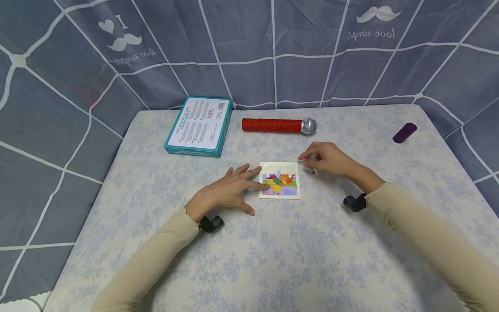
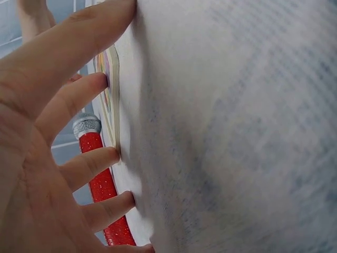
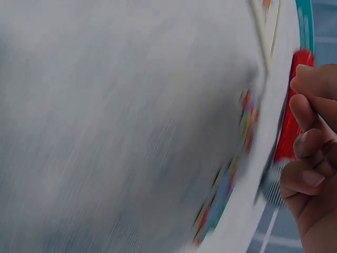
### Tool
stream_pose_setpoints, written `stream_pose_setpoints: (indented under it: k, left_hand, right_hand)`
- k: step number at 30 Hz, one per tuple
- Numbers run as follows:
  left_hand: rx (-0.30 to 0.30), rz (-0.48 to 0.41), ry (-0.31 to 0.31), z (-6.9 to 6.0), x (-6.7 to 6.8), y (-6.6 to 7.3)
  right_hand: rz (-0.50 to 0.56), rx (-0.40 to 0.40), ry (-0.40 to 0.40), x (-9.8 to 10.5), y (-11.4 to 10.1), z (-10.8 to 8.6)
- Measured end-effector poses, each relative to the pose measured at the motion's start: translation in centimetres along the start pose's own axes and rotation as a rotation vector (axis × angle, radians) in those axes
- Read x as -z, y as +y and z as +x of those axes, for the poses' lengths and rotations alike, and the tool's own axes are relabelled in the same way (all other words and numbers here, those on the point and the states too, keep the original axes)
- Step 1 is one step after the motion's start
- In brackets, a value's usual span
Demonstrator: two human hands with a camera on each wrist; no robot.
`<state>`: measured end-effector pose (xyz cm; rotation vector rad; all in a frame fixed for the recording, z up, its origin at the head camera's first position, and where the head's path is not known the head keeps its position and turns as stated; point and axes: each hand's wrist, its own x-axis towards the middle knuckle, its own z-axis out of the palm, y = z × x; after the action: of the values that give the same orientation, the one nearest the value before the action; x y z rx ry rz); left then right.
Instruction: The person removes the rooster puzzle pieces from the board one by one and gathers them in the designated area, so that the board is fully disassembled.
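A square jigsaw puzzle (image 1: pixel 289 190) in a white frame lies mid-table, showing a colourful bird; its upper strip is bare white. My left hand (image 1: pixel 230 190) is spread flat at the frame's left side, with one fingertip on the picture and another at the frame's edge. My right hand (image 1: pixel 329 159) hovers beside the frame's upper right corner, fingers loosely bent, with nothing visible between them. Small colourful puzzle pieces (image 3: pixel 248 121) lie under it, blurred in the right wrist view and mostly hidden by the hand in the head view.
A red glittery microphone (image 1: pixel 271 125) with a silver head lies behind the puzzle. To its left is a teal-edged box (image 1: pixel 200 123) with a printed white label. A purple cylinder (image 1: pixel 404 133) rests at the far right. Grey-blue patterned cloth (image 1: pixel 249 43) hangs behind the table.
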<state>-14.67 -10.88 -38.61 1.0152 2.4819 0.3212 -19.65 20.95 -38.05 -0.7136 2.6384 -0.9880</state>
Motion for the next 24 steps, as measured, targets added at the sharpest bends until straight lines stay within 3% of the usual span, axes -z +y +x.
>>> stream_pose_setpoints:
  k: [8,17,24]
  left_hand:
    - [0.001,-0.007,-0.010,0.0,0.2,0.1]
    - [-0.024,-0.013,0.006,-0.2,0.1,0.0]
    - [-0.035,-0.019,0.017,-0.3,0.0,-0.1]
  right_hand:
    - [-0.016,0.129,-0.088,-3.0,-2.9,2.2]
    - [-0.166,0.150,-0.166,-4.8,-4.4,3.4]
    - [-0.211,0.125,-0.186,-5.0,-4.9,3.6]
